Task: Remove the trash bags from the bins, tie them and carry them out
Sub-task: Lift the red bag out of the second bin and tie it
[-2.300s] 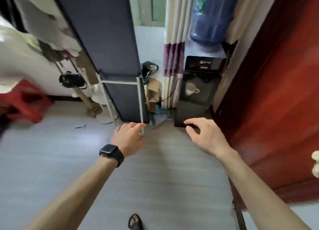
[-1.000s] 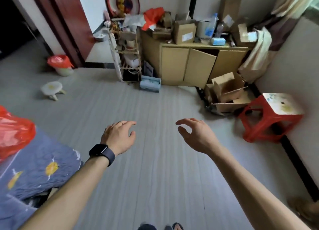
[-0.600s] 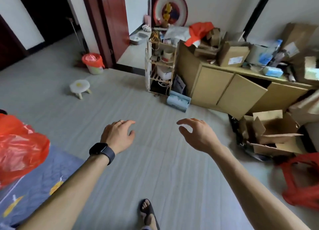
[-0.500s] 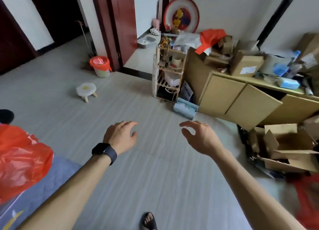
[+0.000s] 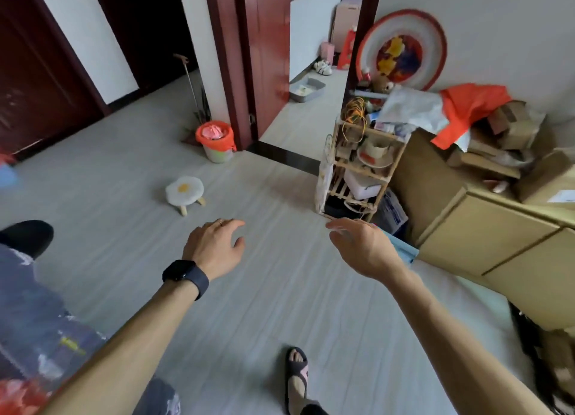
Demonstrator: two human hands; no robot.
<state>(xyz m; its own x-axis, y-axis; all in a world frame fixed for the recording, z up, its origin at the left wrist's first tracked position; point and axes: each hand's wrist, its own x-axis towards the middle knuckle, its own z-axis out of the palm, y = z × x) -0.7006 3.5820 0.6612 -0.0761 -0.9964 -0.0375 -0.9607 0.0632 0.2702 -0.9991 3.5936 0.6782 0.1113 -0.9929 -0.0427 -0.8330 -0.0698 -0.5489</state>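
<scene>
**Both hands empty, lined bin across the room by the door frame**

The left hand (image 5: 214,248) reaches forward over the grey plank floor (image 5: 280,305), palm down, fingers loosely spread and slightly curled, gripping nothing. A black smartwatch (image 5: 185,277) sits on its wrist and a thin ring (image 5: 221,223) shows on 1 finger. The right hand (image 5: 364,248) is held out at about the same height, fingers parted and bent a little, also holding nothing; it is slightly blurred.

The small bin (image 5: 215,142) stands on the floor well ahead of the hands, just beside the dark red door frame (image 5: 230,60). An orange-red trash bag (image 5: 214,135) lines it, folded over the rim, with pinkish contents inside. A long-handled tool (image 5: 193,88) leans against the wall behind the bin; what kind it is cannot be told.

Between the bin and the left hand sits a low white stool (image 5: 185,192) with a yellow spot on its seat. To the right, a wooden slatted shelf (image 5: 357,169) full of odds and ends stands against a tan cabinet (image 5: 485,228) heaped with cardboard boxes (image 5: 522,134) and an orange-red cloth (image 5: 469,109). 1 foot in a dark sandal (image 5: 297,372) is planted on the floor at the bottom. A patterned blue-grey fabric (image 5: 34,318) fills the lower left corner.
</scene>
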